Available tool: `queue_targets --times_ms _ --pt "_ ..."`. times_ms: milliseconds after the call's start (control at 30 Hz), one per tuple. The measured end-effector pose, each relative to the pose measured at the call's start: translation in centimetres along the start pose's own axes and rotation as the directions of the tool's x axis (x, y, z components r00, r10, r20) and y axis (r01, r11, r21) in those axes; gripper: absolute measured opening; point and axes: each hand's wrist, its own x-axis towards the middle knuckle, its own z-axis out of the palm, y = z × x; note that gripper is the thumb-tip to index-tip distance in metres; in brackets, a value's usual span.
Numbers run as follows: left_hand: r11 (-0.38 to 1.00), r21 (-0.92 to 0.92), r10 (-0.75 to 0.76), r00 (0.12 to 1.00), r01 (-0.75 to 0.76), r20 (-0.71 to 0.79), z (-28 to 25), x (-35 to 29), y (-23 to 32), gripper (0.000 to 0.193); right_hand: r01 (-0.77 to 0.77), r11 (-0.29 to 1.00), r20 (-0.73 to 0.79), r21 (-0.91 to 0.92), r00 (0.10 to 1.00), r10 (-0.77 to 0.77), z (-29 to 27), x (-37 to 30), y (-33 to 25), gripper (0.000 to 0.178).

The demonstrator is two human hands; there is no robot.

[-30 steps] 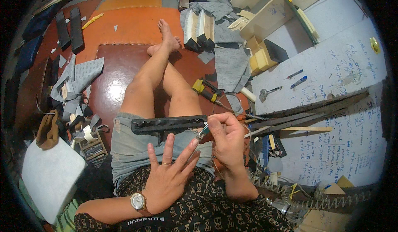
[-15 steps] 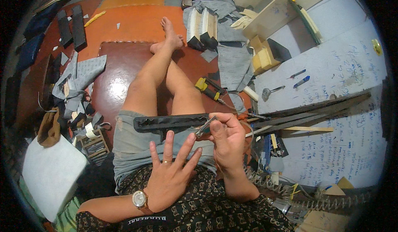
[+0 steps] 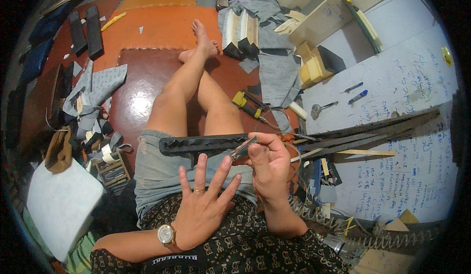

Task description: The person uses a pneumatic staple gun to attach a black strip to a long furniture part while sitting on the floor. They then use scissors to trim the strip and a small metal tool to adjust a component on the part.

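My right hand pinches a silver nail clipper between thumb and fingers. Its jaw end meets the tip of my left middle finger. Back side up, my left hand has its fingers stretched and spread over my lap, with a ring on one finger and a watch at the wrist. The left thumb is hidden. Just beyond the fingertips, a long black strip-like piece with an uneven edge lies across my thighs, its right end running behind the clipper.
A yellow-and-black tool with a hose lies right of my legs. Farther right is a written-on white board with dark strips, a pen and a screwdriver. Left are fabric scraps, a small compartment box and a white pad.
The clipper has tilted slightly at the middle fingertip, with its lever standing a little farther from its body. Both hands stay in nearly the same place.
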Motion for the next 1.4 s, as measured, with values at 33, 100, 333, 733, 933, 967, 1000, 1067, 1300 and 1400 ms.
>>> queue_targets --times_ms 33,100,333,733,933,967,1000,1067,1300,1400 --pt "1.000 -0.002 0.001 1.000 -0.001 -0.001 -0.02 0.02 0.01 0.066 0.004 1.000 0.001 0.003 1.000 -0.004 -0.07 0.01 0.09 0.036" --pt "1.000 0.005 0.003 1.000 -0.003 -0.006 0.08 0.00 -0.01 0.067 0.011 1.000 0.002 0.007 1.000 -0.011 -0.16 0.00 0.16 0.036" --pt "1.000 0.001 0.001 1.000 -0.001 -0.023 0.28 -0.10 -0.04 0.069 0.014 1.000 0.010 0.001 1.000 -0.014 -0.12 -0.04 0.21 0.036" --pt "0.997 0.074 0.004 1.000 -0.006 0.023 0.24 -0.02 -0.19 0.082 0.035 0.998 0.033 0.057 0.999 -0.037 0.10 0.04 0.54 0.035" --pt "0.999 0.030 -0.012 1.000 0.011 0.029 0.12 0.05 -0.18 0.081 0.007 0.995 0.063 0.097 0.998 -0.013 0.66 0.10 0.07 0.034" --pt "0.999 0.031 -0.011 1.000 0.011 0.028 0.07 0.07 -0.16 0.081 -0.005 0.994 0.068 0.106 0.998 -0.002 0.66 0.15 -0.03 0.034" --pt "0.999 0.032 -0.011 1.000 0.010 0.027 0.01 0.09 -0.14 0.080 -0.018 0.993 0.072 0.115 0.997 0.010 0.64 0.16 -0.11 0.034" --pt "0.999 0.032 -0.011 1.000 0.010 0.026 -0.04 0.11 -0.15 0.080 0.001 0.996 0.065 0.092 0.998 -0.007 0.28 0.26 0.27 0.035" --pt "0.998 0.058 -0.003 1.000 0.002 0.013 -0.04 0.11 -0.18 0.077 0.010 1.000 0.037 0.027 0.999 -0.011 0.05 0.32 0.39 0.035" --pt "0.998 0.059 -0.001 1.000 0.000 0.016 -0.03 0.17 -0.23 0.076 -0.015 0.997 0.049 0.074 0.999 0.011 0.49 0.21 -0.12 0.035"
